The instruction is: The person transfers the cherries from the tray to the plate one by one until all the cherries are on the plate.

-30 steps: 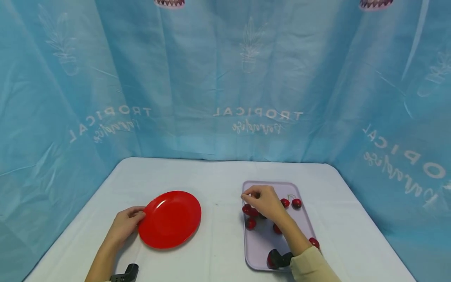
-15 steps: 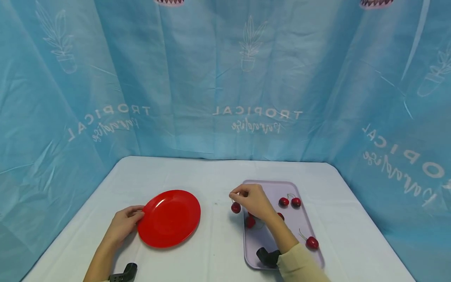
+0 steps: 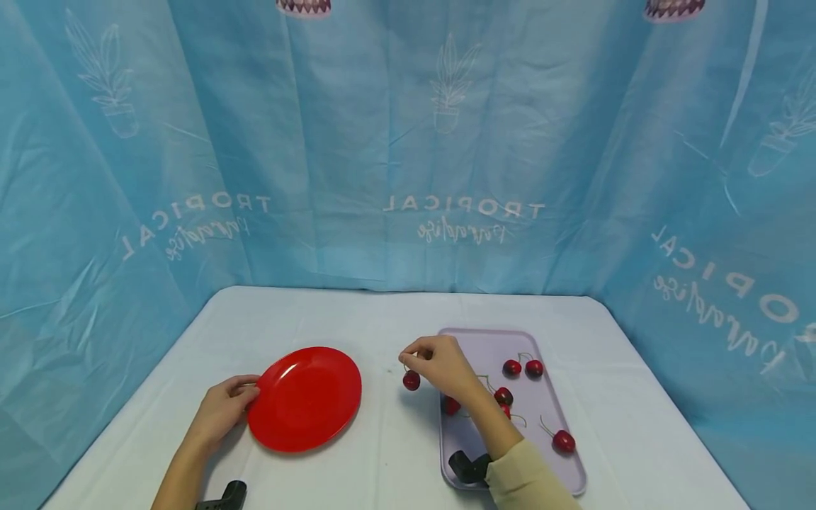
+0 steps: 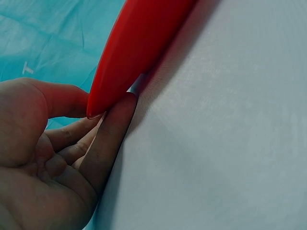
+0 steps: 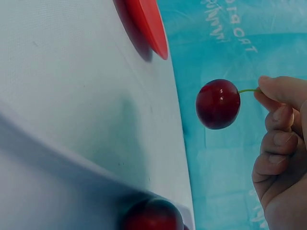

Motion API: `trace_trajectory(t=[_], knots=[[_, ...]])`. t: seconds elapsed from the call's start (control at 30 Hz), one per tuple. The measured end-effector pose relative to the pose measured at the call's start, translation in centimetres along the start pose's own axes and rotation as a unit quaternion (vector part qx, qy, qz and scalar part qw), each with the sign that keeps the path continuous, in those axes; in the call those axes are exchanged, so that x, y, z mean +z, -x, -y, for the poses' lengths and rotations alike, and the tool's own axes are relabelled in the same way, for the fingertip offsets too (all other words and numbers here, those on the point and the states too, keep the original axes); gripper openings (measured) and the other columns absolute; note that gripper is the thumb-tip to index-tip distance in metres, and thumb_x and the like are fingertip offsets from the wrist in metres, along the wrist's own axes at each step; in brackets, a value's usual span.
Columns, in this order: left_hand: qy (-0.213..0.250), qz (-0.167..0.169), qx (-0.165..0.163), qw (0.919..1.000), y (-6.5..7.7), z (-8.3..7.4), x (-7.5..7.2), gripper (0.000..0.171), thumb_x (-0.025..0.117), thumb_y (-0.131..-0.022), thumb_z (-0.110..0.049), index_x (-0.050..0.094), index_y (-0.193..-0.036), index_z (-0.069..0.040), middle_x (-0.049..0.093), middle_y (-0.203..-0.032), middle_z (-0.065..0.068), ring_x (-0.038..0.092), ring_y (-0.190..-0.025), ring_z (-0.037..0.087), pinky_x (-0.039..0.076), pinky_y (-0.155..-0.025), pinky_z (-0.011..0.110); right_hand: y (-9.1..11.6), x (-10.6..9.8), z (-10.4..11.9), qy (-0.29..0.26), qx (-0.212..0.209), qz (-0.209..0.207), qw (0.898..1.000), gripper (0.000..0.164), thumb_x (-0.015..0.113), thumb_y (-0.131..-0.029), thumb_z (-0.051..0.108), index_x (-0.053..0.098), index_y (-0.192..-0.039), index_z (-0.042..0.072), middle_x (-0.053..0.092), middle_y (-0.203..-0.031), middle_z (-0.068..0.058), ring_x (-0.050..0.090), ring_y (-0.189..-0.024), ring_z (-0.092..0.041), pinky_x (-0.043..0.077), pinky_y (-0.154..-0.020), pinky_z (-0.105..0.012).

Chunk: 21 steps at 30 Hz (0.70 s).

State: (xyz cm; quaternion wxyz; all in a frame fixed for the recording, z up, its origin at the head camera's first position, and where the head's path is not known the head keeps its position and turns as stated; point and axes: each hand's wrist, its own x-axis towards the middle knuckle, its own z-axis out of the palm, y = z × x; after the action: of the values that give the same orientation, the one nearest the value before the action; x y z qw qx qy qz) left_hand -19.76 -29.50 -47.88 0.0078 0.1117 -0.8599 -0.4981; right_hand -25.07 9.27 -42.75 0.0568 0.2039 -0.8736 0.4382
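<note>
My right hand (image 3: 440, 363) pinches a dark red cherry (image 3: 411, 380) by its green stem, between thumb and index finger. In the right wrist view the cherry (image 5: 218, 104) hangs apart from everything but the fingers, the others curled beside them. It is above the table, left of the lilac tray (image 3: 561, 467). At the left, my left hand (image 3: 222, 411) holds the rim of a bare red plate (image 3: 306, 400). The left wrist view has the thumb against the edge of the plate (image 4: 139, 43) and fingers beneath it.
Several cherries with stems lie in the tray, including a pair (image 3: 523, 368) near its far end and one (image 3: 564, 441) by its right side. My right forearm covers part of the tray. A blue printed curtain (image 3: 408, 142) surrounds the white table (image 3: 389, 453).
The right hand has moved left, carrying the cherry out past the tray's left edge; more cherries in the tray show now. My left hand and the plate have stayed put.
</note>
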Motion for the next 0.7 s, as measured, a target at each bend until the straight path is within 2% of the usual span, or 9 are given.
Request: trace_trajectory(t=[0.17, 0.4, 0.7], knots=[[0.003, -0.001, -0.002, 1.0, 0.1, 0.0, 0.0, 0.047, 0.056, -0.096, -0.022, 0.048, -0.132, 0.006, 0.06, -0.116, 0.023, 0.06, -0.092, 0.025, 0.054, -0.067, 0.024, -0.4, 0.6, 0.3, 0.011, 0.001, 0.009, 1.0, 0.011, 0.071, -0.086, 0.034, 0.076, -0.089, 0.025, 0.056, -0.061, 0.006, 0.051, -0.061, -0.014, 0.044, -0.049, -0.028], [0.007, -0.002, -0.008, 0.9999, 0.3, -0.3, 0.0, 0.046, 0.056, -0.095, -0.022, 0.049, -0.131, 0.006, 0.059, -0.118, 0.025, 0.059, -0.093, 0.026, 0.054, -0.067, 0.023, -1.2, 1.2, 0.6, 0.016, -0.025, 0.018, 0.999, 0.01, 0.07, -0.087, 0.032, 0.077, -0.088, 0.025, 0.055, -0.059, 0.007, 0.05, -0.057, -0.014, 0.044, -0.047, -0.028], [0.002, -0.002, -0.001, 1.0, 0.1, -0.2, -0.1, 0.046, 0.056, -0.096, -0.023, 0.05, -0.13, 0.007, 0.06, -0.117, 0.024, 0.059, -0.092, 0.025, 0.053, -0.066, 0.023, -1.7, 2.0, 0.8, 0.013, -0.02, 0.034, 0.999, 0.011, 0.069, -0.088, 0.033, 0.077, -0.09, 0.025, 0.057, -0.059, 0.007, 0.051, -0.057, -0.014, 0.045, -0.048, -0.028]])
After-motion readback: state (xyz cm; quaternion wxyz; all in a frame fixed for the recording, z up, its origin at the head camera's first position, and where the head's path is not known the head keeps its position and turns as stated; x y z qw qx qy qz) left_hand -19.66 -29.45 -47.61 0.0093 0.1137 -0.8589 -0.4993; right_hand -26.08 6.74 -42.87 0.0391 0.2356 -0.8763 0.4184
